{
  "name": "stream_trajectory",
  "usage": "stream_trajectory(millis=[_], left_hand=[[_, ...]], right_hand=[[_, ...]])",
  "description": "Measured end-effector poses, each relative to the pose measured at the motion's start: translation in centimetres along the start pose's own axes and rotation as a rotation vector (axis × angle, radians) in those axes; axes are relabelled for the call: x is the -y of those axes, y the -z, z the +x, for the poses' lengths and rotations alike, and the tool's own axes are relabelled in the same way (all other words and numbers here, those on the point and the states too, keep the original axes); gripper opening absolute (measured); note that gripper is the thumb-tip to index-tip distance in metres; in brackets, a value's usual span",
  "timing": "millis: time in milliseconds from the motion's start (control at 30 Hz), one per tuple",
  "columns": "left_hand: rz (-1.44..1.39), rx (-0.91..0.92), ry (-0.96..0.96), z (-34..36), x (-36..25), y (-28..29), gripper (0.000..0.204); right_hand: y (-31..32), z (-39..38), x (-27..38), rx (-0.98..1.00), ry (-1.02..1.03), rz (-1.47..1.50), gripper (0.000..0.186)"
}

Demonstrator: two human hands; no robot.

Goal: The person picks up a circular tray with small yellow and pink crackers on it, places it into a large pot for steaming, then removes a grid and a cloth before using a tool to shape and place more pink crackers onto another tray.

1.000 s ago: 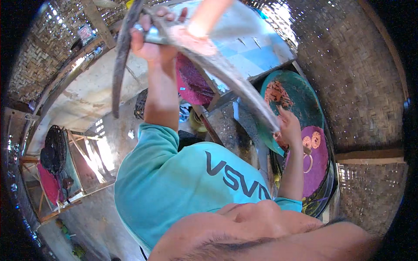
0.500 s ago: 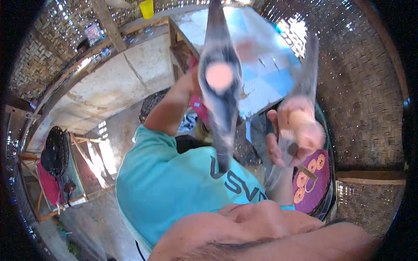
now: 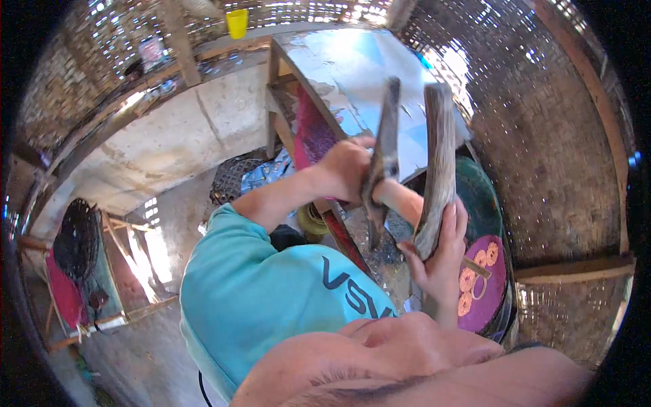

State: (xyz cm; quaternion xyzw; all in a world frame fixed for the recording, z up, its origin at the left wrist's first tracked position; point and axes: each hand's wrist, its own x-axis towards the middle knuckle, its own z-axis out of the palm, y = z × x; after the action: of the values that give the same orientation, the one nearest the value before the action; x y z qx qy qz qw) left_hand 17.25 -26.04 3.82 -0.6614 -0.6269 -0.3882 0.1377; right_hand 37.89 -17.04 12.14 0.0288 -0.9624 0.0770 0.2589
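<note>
My left hand (image 3: 344,168) is closed round a dark wooden piece (image 3: 386,136), long and tapered at both ends, like half of a hand press. A pale pinkish cylinder (image 3: 405,203) reaches from its middle toward a second, greyish wooden piece (image 3: 437,142), which stands upright and slightly curved. My right hand (image 3: 445,254) grips that second piece near its lower end, thumb on one side and fingers on the other. Whether the cylinder is joined to the second piece I cannot tell. Below the right hand, several orange ring-shaped pieces (image 3: 466,279) lie on a round purple sheet (image 3: 485,308).
A table (image 3: 332,51) with a worn blue-and-white top stands ahead. The purple sheet rests on a dark green round container (image 3: 478,193) at the right, with a small wooden strip (image 3: 477,268) on it. A yellow cup (image 3: 237,24) sits on the far ledge.
The dark piece has turned and moved down and right from in front of the camera. The second piece has moved left, bringing the two close together with the cylinder between them.
</note>
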Motion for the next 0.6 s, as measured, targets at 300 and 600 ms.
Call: stream_trajectory(millis=[300, 600], left_hand=[[-0.307, 0.094, -0.112, -6.0, -4.3, -3.2, 0.031], [-0.209, 0.09, 0.357, -10.7, -1.8, 3.0, 0.045]], right_hand=[[-2.9, -7.7, 6.0, -0.012, -0.257, 0.132, 0.08], [-8.4, -1.4, 6.4, 0.078, -0.195, 0.45, 0.085]])
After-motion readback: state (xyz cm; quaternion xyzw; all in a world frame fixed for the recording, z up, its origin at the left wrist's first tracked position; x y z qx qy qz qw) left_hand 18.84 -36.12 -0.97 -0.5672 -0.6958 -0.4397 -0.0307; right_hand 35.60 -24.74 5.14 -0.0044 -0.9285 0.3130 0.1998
